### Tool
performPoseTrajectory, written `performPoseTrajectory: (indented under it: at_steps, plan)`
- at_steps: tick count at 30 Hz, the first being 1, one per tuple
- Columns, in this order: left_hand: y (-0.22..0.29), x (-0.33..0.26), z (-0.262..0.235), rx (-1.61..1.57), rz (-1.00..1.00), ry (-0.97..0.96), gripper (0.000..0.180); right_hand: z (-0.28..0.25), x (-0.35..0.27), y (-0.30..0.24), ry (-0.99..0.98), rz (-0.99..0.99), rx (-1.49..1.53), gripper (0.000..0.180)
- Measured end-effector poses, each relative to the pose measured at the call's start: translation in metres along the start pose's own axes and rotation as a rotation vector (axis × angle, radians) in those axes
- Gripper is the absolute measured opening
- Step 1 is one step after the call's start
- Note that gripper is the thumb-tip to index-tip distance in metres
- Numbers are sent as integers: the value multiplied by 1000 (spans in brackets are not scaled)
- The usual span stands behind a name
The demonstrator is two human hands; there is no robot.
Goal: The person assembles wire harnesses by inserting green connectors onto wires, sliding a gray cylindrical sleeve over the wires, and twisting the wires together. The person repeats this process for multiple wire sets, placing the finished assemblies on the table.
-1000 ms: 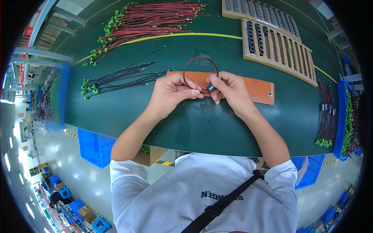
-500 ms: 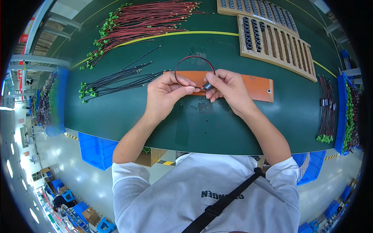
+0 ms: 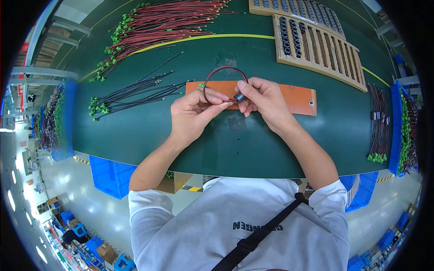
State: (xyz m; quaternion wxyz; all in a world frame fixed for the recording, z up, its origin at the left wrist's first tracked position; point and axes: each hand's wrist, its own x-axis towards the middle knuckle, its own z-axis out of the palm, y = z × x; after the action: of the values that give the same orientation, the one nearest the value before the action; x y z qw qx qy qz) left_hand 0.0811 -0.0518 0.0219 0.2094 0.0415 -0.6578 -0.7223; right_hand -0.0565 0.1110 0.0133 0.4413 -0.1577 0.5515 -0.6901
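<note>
A loop of red and black wire (image 3: 226,67) arches up between my two hands, above an orange board (image 3: 296,100) lying on the table. My left hand (image 3: 194,110) is closed, pinching the wires between thumb and fingers. Beside it, a dark grey cylindrical ferrite core (image 3: 239,96) sits around the wires at the loop's bottom. My right hand (image 3: 264,100) is closed on that core, with the thumb raised over its upper side. A small green connector (image 3: 201,85) shows just above my left hand; whether it belongs to the held wire is unclear.
Red wires (image 3: 167,27) with green connectors spread across the far left. Nearer lies a smaller group of black wires (image 3: 135,95). Slotted wooden racks (image 3: 325,54), partly filled with dark cores, stand far right. A wire bundle (image 3: 379,122) and blue bin (image 3: 398,131) are at the right edge.
My right thumb has lifted and straightened, baring more of the core. The green connector has come into sight above my left hand. The whole view has shifted slightly.
</note>
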Motion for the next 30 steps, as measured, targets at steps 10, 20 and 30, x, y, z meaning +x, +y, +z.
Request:
performPoseTrajectory:
  at_steps: [10,20,30]
  plan:
    - [-10,13,1,681,509,-92,16,1,0,2,12,-40,31,32]
    - [-7,6,-4,414,164,-84,13,0,0,6,11,-77,-1,28]
    - [-15,17,14,607,441,-85,14,8,-4,19,81,-270,35,24]
